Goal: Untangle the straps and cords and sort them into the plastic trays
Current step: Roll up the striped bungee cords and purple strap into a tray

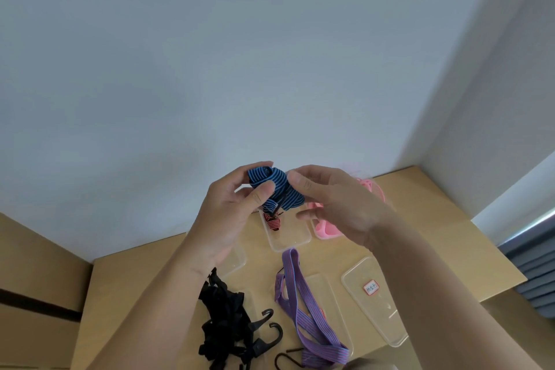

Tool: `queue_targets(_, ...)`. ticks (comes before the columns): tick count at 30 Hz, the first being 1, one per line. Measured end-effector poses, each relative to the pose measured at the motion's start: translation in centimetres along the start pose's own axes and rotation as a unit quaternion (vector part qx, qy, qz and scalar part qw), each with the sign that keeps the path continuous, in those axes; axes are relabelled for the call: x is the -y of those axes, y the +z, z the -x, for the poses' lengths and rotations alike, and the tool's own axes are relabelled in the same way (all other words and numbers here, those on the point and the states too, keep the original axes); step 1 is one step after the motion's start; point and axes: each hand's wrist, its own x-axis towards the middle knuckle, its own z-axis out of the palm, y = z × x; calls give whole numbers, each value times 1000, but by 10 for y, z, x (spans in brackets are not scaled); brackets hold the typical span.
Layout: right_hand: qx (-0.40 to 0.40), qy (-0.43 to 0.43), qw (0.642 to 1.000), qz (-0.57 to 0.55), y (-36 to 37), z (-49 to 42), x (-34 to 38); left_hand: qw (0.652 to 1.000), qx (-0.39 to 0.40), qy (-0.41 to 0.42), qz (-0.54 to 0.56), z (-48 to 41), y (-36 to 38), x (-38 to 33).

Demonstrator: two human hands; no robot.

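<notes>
I hold a bundled blue striped strap (277, 185) up above the table. My left hand (232, 213) pinches it from the left with thumb and fingers. My right hand (333, 201) grips its right side, lower fingers spread. Below it a red striped strap (272, 223) lies in a clear plastic tray (295, 239). A purple striped strap (303, 306) drapes over another clear tray (329, 303). A black strap tangle with hooks (228, 324) lies at the near left. A pink item (326, 230) lies behind my right hand, partly hidden.
A clear tray with a red-edged label (372, 306) lies at the right. Another clear tray (237, 258) sits under my left wrist, mostly hidden. The wooden table (435, 237) meets grey walls at the back and right; its edges drop off left and right.
</notes>
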Motion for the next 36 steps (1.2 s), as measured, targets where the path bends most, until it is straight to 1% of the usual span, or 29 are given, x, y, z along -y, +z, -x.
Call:
queue_targets(3,1,-17,998,54,-6,-4,-11,997,-5,-62,52,-10,-1,12)
queue_targets(7,-7,-19,981,191,-13,-18,-34,990,-9,-117,73,-24,4,34)
queue_targets(9,7,-14,964,266,-16,-26,-46,988,-11,-141,69,-31,4,51)
queue_targets(12,24,0,924,383,-17,-37,-61,980,10,-184,70,-44,-2,81)
queue_targets(16,-8,-10,895,447,-18,-58,-93,970,9,-232,74,-61,-12,116)
queue_targets(17,-18,-10,890,456,-20,-66,-103,970,3,-235,55,-66,-15,125)
queue_targets(18,-29,-5,884,467,-21,-75,-113,973,-8,-231,5,-71,-19,134)
queue_targets(19,-42,2,873,485,-24,-85,-122,973,-22,-216,-78,-77,-23,141)
queue_targets(20,-52,12,860,508,-27,-95,-131,964,-29,-192,-185,-84,-27,148)
queue_targets(21,-55,19,844,533,-30,-105,-137,942,-24,-164,-292,-91,-32,156)
queue_targets(22,-53,25,828,558,-32,-115,-143,913,-11,-138,-383,-98,-35,163)
queue_targets(23,-44,28,814,579,-33,-125,-148,886,6,-117,-449,-105,-37,171)
queue_targets(25,-14,34,792,610,-34,-143,-156,838,44,-101,-534,-116,-39,188)
queue_targets(28,34,38,749,660,-34,-164,-164,773,99,-117,-616,-125,-35,211)
queue_targets(30,52,27,718,693,-32,-176,-170,745,110,-112,-649,-130,-32,221)
queue_targets(33,72,26,683,727,-25,-191,-178,739,91,-92,-661,-136,-31,232)
queue_targets(36,88,37,656,749,-20,-200,-182,748,64,-67,-657,-139,-34,239)
